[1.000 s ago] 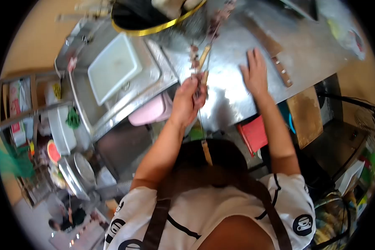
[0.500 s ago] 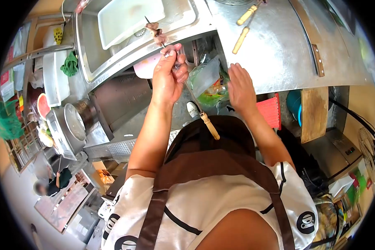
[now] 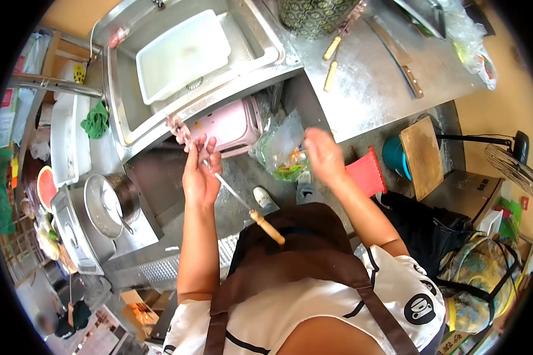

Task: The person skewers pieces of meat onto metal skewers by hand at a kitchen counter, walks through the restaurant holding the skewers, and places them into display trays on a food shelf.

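My left hand (image 3: 201, 177) is closed round a metal skewer (image 3: 234, 194) with pieces of raw meat (image 3: 179, 130) threaded on its far end. The skewer's wooden handle (image 3: 267, 227) hangs free in front of the apron. My right hand (image 3: 324, 155) is raised off to the right, apart from the skewer, and its fingers are blurred and partly hidden. Two more wooden-handled skewers (image 3: 331, 76) lie on the steel counter (image 3: 367, 100), their tips beside a patterned container (image 3: 314, 18).
A sink (image 3: 124, 77) holds a white tray (image 3: 183, 56). A large knife (image 3: 410, 77) lies on the counter. Below are a pink basin (image 3: 225, 127), a plastic bag (image 3: 284, 154) and a red stool (image 3: 368, 173). Another person (image 3: 71, 319) is at the far lower left.
My left hand and the skewer have moved left and lower in view. My right hand has shifted slightly left and down. The view has tilted, showing more of the counter and sink.
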The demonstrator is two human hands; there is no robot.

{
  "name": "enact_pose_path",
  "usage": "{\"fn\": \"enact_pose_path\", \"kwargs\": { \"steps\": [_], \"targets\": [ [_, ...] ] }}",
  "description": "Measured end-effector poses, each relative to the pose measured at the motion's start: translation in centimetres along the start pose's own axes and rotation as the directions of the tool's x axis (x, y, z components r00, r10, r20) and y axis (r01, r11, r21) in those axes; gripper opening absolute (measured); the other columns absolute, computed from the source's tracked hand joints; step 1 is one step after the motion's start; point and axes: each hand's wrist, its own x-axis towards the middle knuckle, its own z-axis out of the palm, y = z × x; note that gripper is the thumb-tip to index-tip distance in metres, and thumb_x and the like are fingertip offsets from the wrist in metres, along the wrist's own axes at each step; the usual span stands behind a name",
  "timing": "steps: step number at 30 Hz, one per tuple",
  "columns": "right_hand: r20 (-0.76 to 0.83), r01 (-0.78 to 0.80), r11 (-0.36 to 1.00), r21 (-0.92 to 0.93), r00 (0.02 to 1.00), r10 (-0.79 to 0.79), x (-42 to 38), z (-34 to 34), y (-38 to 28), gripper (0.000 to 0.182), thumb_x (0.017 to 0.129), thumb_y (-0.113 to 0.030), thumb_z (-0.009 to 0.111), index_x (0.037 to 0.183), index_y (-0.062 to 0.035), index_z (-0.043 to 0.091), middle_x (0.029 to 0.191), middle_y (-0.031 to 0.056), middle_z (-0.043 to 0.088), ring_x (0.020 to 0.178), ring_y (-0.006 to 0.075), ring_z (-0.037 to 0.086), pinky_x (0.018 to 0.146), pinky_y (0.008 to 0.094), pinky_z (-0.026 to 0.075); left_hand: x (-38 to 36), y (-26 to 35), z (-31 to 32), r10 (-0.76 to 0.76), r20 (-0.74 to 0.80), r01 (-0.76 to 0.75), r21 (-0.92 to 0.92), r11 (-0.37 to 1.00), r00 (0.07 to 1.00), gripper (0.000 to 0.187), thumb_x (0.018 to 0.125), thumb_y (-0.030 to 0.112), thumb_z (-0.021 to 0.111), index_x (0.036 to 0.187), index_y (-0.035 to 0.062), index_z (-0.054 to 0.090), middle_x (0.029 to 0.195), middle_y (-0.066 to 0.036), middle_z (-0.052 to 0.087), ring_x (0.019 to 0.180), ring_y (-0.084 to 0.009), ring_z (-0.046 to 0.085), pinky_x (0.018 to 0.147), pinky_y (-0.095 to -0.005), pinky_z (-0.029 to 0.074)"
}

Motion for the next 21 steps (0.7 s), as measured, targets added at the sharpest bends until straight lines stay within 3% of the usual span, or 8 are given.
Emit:
{"fn": "enact_pose_path", "kwargs": {
  "steps": [5,8,15,16,18,19,20,21],
  "targets": [
    [-0.502,-0.323,0.943,0.084,0.803,0.320,15.3,-4.4,5.4,0.043,0.082,-0.030,0.056,0.109,0.0031,0.050,0.100,0.0204,0.058,0.088,0.0317,0.058,0.078,0.0385,0.046,-2.5,-2.4,0.3,-0.152,0.016,0.151,0.074,0.986,0.988,0.023,0.089,0.023,0.050,0.110,0.0130,0.048,0.097,-0.007,0.057,0.060,-0.0085,0.045,0.043,-0.0176,0.032],
    [-0.380,-0.571,0.782,-0.250,0.801,0.463,21.8,-5.3,4.6,0.047,0.079,-0.031,0.057,0.110,0.0028,0.047,0.106,0.0199,0.056,0.094,0.0319,0.057,0.079,0.0392,0.046,-5.1,-4.5,2.5,-0.186,0.098,0.179,0.070,0.981,0.978,0.027,0.088,0.016,0.050,0.114,0.0146,0.044,0.090,-0.006,0.057,0.053,-0.0072,0.041,0.042,-0.0178,0.030],
    [-0.298,-0.461,0.816,-0.350,0.880,0.370,26.8,-2.7,13.9,0.020,0.070,-0.015,0.053,0.073,0.0009,0.064,0.083,0.0196,0.063,0.083,0.0315,0.062,0.071,0.0400,0.049,-10.9,-6.7,7.3,-0.263,0.037,0.262,0.042,0.964,0.964,0.033,0.090,0.015,0.045,0.121,0.0077,0.039,0.083,-0.009,0.057,0.050,-0.0102,0.040,0.043,-0.0211,0.031],
    [-0.135,-0.186,0.691,-0.699,0.983,0.127,28.3,-1.6,19.4,0.019,0.071,-0.015,0.053,0.073,-0.0015,0.066,0.080,0.0165,0.064,0.075,0.0298,0.063,0.065,0.0393,0.049,-11.2,-7.1,7.6,-0.232,0.027,0.230,0.063,0.971,0.972,0.029,0.091,0.016,0.043,0.118,0.0058,0.042,0.081,-0.009,0.057,0.050,-0.0100,0.040,0.043,-0.0209,0.031],
    [0.013,-0.457,0.798,-0.394,0.865,0.502,28.3,-4.1,17.3,0.020,0.071,-0.015,0.052,0.076,-0.0009,0.065,0.076,0.0150,0.064,0.070,0.0274,0.062,0.061,0.0414,0.045,-11.3,-7.9,7.9,-0.110,0.117,0.101,0.082,0.991,0.987,0.025,0.091,0.019,0.043,0.113,0.0062,0.046,0.077,-0.006,0.056,0.050,-0.0095,0.039,0.044,-0.0207,0.030],
    [-0.019,-0.172,0.789,-0.590,0.980,0.199,28.9,-4.3,21.5,0.020,0.072,-0.015,0.052,0.075,0.0008,0.064,0.072,0.0172,0.063,0.066,0.0281,0.062,0.058,0.0401,0.046,-11.3,-8.1,7.9,-0.062,0.079,0.058,0.047,0.997,0.995,0.025,0.091,0.019,0.043,0.113,0.0062,0.046,0.077,-0.006,0.056,0.050,-0.0095,0.039,0.044,-0.0207,0.030],
    [-0.186,-0.570,0.819,0.060,0.800,0.570,27.6,-4.9,19.6,0.021,0.074,-0.015,0.053,0.072,0.0035,0.062,0.069,0.0173,0.062,0.063,0.0281,0.060,0.057,0.0405,0.046,-11.4,-8.4,7.9,-0.027,0.115,0.021,0.047,0.999,0.993,0.023,0.092,0.019,0.042,0.110,0.0063,0.047,0.077,-0.005,0.055,0.050,-0.0091,0.039,0.044,-0.0204,0.029],
    [-0.231,-0.459,0.880,-0.119,0.875,0.425,27.6,-5.0,23.3,0.023,0.077,-0.016,0.053,0.067,0.0044,0.057,0.062,0.0165,0.058,0.059,0.0260,0.058,0.051,0.0383,0.046,-11.3,-8.6,7.9,-0.002,0.162,-0.007,0.055,0.998,0.987,0.021,0.093,0.019,0.040,0.108,0.0064,0.048,0.076,-0.005,0.055,0.050,-0.0088,0.038,0.044,-0.0202,0.029]
  ]
}}
